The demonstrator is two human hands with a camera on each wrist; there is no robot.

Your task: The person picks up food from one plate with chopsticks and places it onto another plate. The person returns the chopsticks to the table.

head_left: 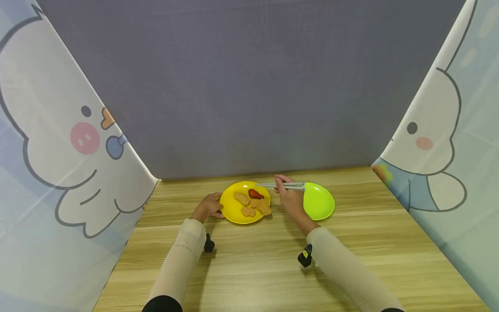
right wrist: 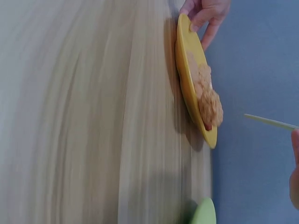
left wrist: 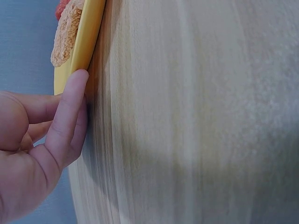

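Observation:
A yellow plate (head_left: 231, 210) holds a red drumstick-like piece (head_left: 256, 194) and several breaded fried chicken pieces (head_left: 262, 206). My left hand (head_left: 210, 205) pinches the plate's left rim, its thumb (right wrist: 194, 27) over the edge in the right wrist view. In my right hand (head_left: 290, 198) is a pair of pale chopsticks (head_left: 292, 186), held between the fingers. Their tips point left, above the plate's far right side near the red piece, with no food between them. In the right wrist view one chopstick (right wrist: 270, 122) shows apart from the food.
A bright green plate (head_left: 319, 201) stands at the right, partly behind my right hand and the chopsticks. Both plates rest on a wood-grain table (head_left: 257, 268). A grey panel (head_left: 265, 95) rises behind it, with cartoon-printed sheets (head_left: 50, 108) along both sides.

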